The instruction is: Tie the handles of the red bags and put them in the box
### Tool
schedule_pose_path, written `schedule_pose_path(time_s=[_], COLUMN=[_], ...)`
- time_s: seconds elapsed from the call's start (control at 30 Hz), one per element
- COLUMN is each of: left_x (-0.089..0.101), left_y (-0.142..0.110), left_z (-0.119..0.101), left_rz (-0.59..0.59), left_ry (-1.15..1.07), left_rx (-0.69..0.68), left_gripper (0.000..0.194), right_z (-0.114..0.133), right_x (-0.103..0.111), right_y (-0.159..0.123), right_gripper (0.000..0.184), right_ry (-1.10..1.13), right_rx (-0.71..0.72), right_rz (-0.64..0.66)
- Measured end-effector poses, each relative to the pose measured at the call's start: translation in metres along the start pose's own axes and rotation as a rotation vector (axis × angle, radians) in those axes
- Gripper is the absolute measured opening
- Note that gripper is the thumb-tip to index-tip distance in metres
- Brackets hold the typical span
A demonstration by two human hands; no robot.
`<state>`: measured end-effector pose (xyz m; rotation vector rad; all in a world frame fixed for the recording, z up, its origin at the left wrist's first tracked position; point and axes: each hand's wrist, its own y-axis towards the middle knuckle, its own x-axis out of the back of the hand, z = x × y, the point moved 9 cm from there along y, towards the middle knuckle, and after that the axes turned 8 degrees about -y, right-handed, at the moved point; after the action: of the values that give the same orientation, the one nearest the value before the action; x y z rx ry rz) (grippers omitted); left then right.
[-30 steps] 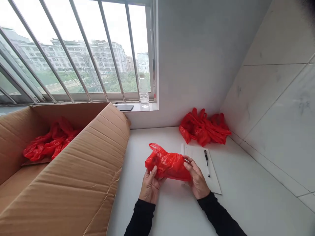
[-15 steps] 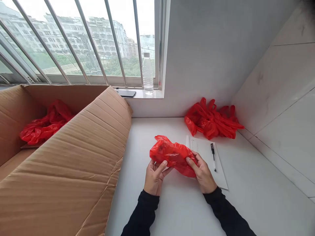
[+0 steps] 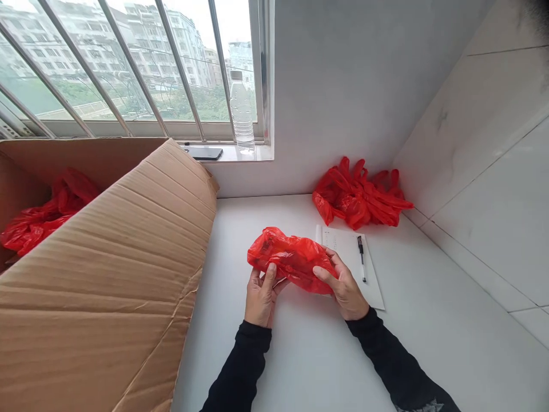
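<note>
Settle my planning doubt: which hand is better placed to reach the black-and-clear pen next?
Probably the right hand: it is nearer the pen than the left hand, though both hold a red plastic bag.

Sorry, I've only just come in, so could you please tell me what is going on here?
A person holds a red plastic bundle in both hands, the left hand at one end and the right hand at the other, over a white table. Beyond the right hand, a pen lies on a paper pad, near a heap of red bags. More red plastic sits in the cardboard box on the left.
</note>
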<state>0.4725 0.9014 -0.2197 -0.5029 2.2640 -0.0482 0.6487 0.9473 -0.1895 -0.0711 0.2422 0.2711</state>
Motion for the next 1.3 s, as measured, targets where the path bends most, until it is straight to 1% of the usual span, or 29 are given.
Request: schedule_pose_path(time_s=[0.07, 0.17, 0.23, 0.3, 0.4, 0.47, 0.63, 0.7, 0.77, 0.83, 0.9, 1.07, 1.2, 1.3], left_x=[-0.006, -0.015, -0.017, -0.015, -0.009, -0.007, -0.006, -0.007, -0.008, -0.008, -0.005, 0.001, -0.001, -0.003], left_y=[-0.003, -0.007, -0.009, -0.008, -0.004, -0.002, 0.0, -0.002, -0.004, -0.005, -0.004, -0.001, -0.003, -0.005], left_z=[0.001, 0.004, 0.002, 0.001, 0.001, 0.003, 0.003, 0.004, 0.006, 0.006, 0.005, 0.006, 0.005, 0.005], left_rz=[0.034, 0.097, 0.113, 0.103, 0.074, 0.057, 0.032, 0.033, 0.042, 0.054, 0.049, 0.028, 0.046, 0.058], left_ry=[-0.007, -0.029, -0.043, -0.038, -0.017, -0.022, -0.058, -0.072, -0.078, -0.06, -0.035, -0.01, -0.004, -0.003], left_rx=[0.02, 0.068, 0.064, 0.045, 0.048, 0.063, 0.074, 0.094, 0.107, 0.087, 0.044, 0.004, -0.001, 0.013], left_gripper=[0.053, 0.06, 0.06, 0.054, 0.044, 0.041, 0.039, 0.039, 0.044, 0.051, 0.054, 0.049, 0.049, 0.051], right_z=[0.0, -0.002, -0.002, -0.002, -0.002, -0.002, -0.001, -0.002, -0.004, -0.006, -0.008, -0.013, -0.013, -0.011], right_x=[0.001, 0.003, 0.003, 0.002, 0.002, 0.003, 0.0, 0.0, 0.0, -0.001, -0.002, -0.004, -0.005, -0.003], right_y=[0.0, 0.001, 0.002, 0.002, 0.001, 0.0, -0.001, -0.001, -0.001, -0.001, 0.0, -0.001, -0.001, 0.0], right_gripper=[0.056, 0.049, 0.045, 0.043, 0.042, 0.043, 0.046, 0.045, 0.046, 0.048, 0.049, 0.049, 0.046, 0.049], right_ry=[-0.009, -0.002, 0.01, 0.031, 0.068, 0.084, 0.093, 0.103, 0.102, 0.102, 0.113, 0.122, 0.083, 0.024], right_rx=[0.003, 0.004, 0.007, 0.001, -0.033, -0.062, -0.078, -0.085, -0.104, -0.118, -0.122, -0.112, -0.066, -0.022], right_rz=[-0.006, 0.0, 0.014, 0.021, -0.008, -0.021, 0.014, 0.009, 0.008, 0.016, 0.034, 0.058, 0.076, 0.065])
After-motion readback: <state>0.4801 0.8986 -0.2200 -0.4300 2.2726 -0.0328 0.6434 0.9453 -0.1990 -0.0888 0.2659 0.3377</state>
